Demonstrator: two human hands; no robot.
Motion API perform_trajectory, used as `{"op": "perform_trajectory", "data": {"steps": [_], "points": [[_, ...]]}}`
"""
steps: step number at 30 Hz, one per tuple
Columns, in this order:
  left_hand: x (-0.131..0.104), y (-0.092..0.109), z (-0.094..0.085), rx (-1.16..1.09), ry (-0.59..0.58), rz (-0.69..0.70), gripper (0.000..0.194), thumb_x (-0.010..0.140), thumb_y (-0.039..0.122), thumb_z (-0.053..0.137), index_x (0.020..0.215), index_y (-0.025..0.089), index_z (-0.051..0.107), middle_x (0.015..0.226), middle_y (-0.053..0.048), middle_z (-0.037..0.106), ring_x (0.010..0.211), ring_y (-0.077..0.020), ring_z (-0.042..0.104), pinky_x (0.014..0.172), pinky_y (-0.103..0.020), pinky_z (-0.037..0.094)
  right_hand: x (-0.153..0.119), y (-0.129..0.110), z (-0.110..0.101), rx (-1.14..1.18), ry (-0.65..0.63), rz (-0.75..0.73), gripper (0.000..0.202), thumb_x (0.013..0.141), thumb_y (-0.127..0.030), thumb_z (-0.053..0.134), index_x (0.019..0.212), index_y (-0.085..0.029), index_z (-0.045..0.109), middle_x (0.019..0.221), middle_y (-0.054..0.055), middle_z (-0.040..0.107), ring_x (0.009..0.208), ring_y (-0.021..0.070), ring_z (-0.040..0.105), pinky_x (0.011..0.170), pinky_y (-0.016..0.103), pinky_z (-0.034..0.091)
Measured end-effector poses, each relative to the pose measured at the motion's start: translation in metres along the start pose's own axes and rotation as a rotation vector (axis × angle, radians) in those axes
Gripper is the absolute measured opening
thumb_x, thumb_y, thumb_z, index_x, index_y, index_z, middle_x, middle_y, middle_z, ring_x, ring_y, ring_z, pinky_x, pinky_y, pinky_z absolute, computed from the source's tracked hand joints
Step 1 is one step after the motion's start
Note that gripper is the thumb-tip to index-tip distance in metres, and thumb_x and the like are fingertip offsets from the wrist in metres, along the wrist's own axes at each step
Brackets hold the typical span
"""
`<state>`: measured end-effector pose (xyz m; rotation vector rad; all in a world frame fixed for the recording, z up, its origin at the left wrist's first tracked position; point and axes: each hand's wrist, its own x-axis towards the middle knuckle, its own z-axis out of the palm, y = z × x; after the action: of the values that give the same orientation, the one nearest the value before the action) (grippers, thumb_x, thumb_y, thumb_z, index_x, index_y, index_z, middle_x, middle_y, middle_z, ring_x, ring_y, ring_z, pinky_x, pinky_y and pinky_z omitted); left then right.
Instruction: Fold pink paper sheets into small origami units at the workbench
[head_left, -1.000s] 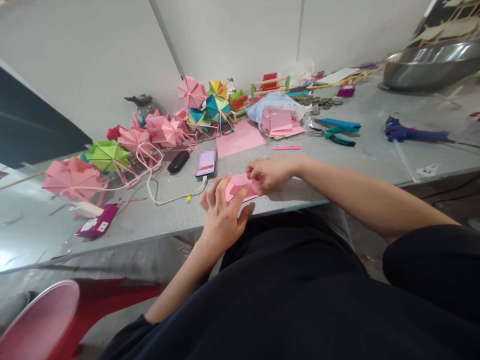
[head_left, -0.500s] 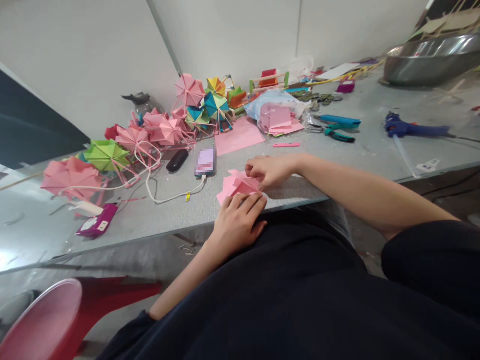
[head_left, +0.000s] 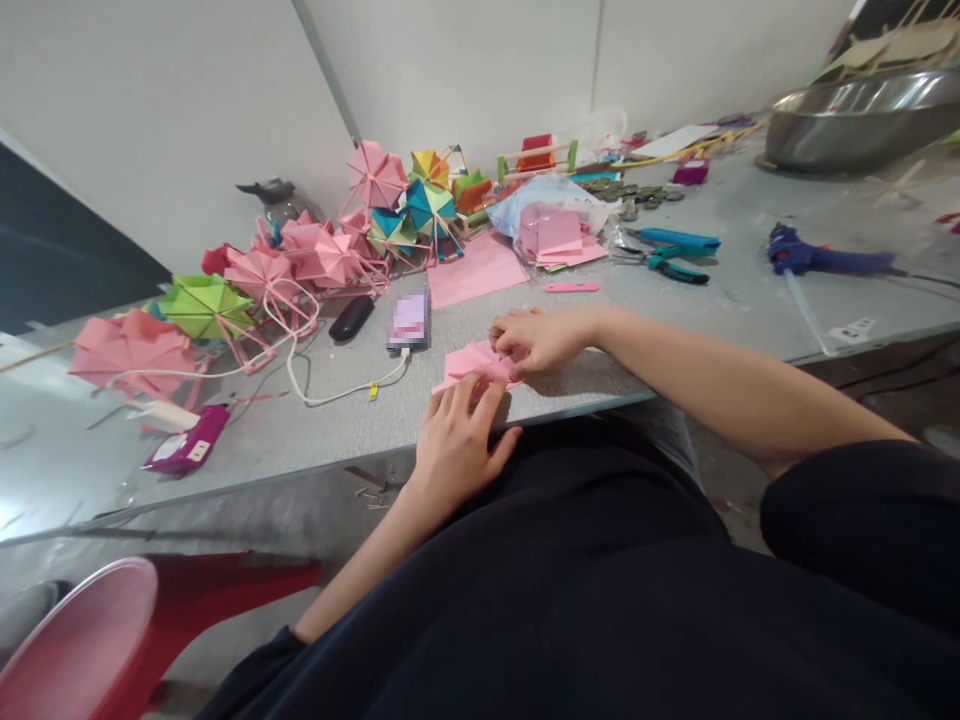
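Folded pink paper point(head_left: 472, 360) lies on the table near its front edge, partly covered by both hands. My left hand point(head_left: 457, 430) rests on its near side with the fingers spread and fairly straight. At the paper's right end, my right hand point(head_left: 536, 340) has its fingers curled and pinched on the paper. Behind them is a phone point(head_left: 409, 318) plugged into a white cable. A thin pink strip-shaped tool point(head_left: 571, 288) and a flat pink sheet point(head_left: 476, 272) lie farther back.
Folded paper umbrellas point(head_left: 322, 255) crowd the back left. Pliers point(head_left: 679, 268) and a blue glue gun point(head_left: 825, 258) lie to the right, before a metal bowl point(head_left: 847, 130). A purple packet point(head_left: 187, 440) sits left. A red stool point(head_left: 90, 640) stands below the table.
My left hand has shifted slightly left and its fingers have spread more. The pink paper looks flatter. My right hand stays at the paper's right end.
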<state>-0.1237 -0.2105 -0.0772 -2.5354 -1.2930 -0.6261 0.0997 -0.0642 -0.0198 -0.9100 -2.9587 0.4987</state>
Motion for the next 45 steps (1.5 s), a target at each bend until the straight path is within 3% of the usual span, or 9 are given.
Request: {"op": "perform_trajectory", "data": {"steps": [4,8,12,18,29,33,37,41,45], "points": [[0.002,0.0,0.001,0.037,-0.019,-0.001,0.056,0.105,0.048,0.066,0.152,0.018,0.063,0.144,-0.021,0.065,0.123,-0.0372,0.066,0.101,-0.051,0.055,0.0,-0.002,0.0,-0.034,-0.01,0.003,0.025,0.091,-0.045,0.069,0.095,-0.021,0.068,0.14,0.016,0.063,0.133,0.0391,0.054,0.101,0.05,0.042],[0.002,0.004,0.0,0.104,-0.031,0.014,0.052,0.103,0.048,0.069,0.148,0.022,0.067,0.153,-0.02,0.064,0.132,-0.0401,0.06,0.108,-0.055,0.049,0.0,-0.003,0.001,-0.046,-0.004,0.007,0.022,0.09,-0.043,0.069,0.096,-0.021,0.068,0.14,0.016,0.064,0.132,0.0385,0.054,0.102,0.05,0.042],[-0.003,0.012,0.002,0.146,-0.05,0.043,0.055,0.105,0.047,0.07,0.156,0.028,0.062,0.163,-0.013,0.063,0.142,-0.0402,0.054,0.115,-0.057,0.039,0.0,-0.004,0.002,-0.073,0.001,0.002,0.02,0.091,-0.041,0.066,0.096,-0.021,0.068,0.141,0.016,0.064,0.131,0.0385,0.054,0.102,0.051,0.043],[-0.002,0.021,0.001,0.141,-0.162,-0.02,0.062,0.104,0.047,0.071,0.161,0.027,0.057,0.17,-0.011,0.057,0.14,-0.0421,0.056,0.11,-0.06,0.042,0.0,-0.006,0.003,-0.111,-0.016,0.02,0.023,0.095,-0.043,0.064,0.1,-0.021,0.069,0.145,0.017,0.062,0.136,0.0397,0.051,0.105,0.052,0.041],[0.005,-0.011,-0.027,0.171,-0.273,-0.121,0.076,0.096,0.057,0.081,0.16,0.024,0.058,0.167,-0.018,0.059,0.152,-0.0486,0.051,0.12,-0.071,0.038,0.0,-0.003,0.003,-0.082,-0.003,0.031,0.028,0.091,-0.046,0.07,0.101,-0.021,0.071,0.15,0.018,0.061,0.139,0.0413,0.051,0.104,0.052,0.041],[0.003,-0.012,-0.024,0.193,-0.282,-0.119,0.083,0.094,0.059,0.082,0.161,0.018,0.056,0.168,-0.022,0.056,0.154,-0.0483,0.051,0.123,-0.069,0.04,0.0,-0.009,-0.001,-0.025,0.025,0.059,0.031,0.085,-0.044,0.077,0.106,-0.023,0.07,0.137,0.015,0.069,0.129,0.0371,0.059,0.098,0.046,0.04],[0.003,-0.013,-0.019,0.18,-0.279,-0.086,0.079,0.096,0.051,0.082,0.161,0.015,0.055,0.168,-0.025,0.055,0.159,-0.0441,0.049,0.126,-0.061,0.043,0.005,-0.019,0.001,0.064,0.147,0.163,0.034,0.084,-0.045,0.081,0.106,-0.023,0.067,0.114,0.008,0.077,0.105,0.0285,0.067,0.096,0.042,0.038],[0.003,-0.017,-0.016,0.158,-0.278,-0.072,0.082,0.096,0.047,0.082,0.163,0.011,0.051,0.169,-0.027,0.053,0.161,-0.0416,0.048,0.13,-0.057,0.044,0.017,-0.022,0.007,0.1,0.217,0.283,0.028,0.087,-0.039,0.082,0.101,-0.022,0.064,0.107,0.005,0.079,0.1,0.0257,0.069,0.094,0.039,0.038],[0.002,-0.019,-0.015,0.146,-0.276,-0.07,0.081,0.097,0.046,0.082,0.163,0.011,0.05,0.17,-0.028,0.051,0.162,-0.0409,0.048,0.13,-0.057,0.045,0.028,-0.021,0.008,0.08,0.214,0.384,0.024,0.091,-0.039,0.081,0.093,-0.022,0.063,0.101,0.007,0.078,0.09,0.0233,0.067,0.079,0.034,0.039]]}}
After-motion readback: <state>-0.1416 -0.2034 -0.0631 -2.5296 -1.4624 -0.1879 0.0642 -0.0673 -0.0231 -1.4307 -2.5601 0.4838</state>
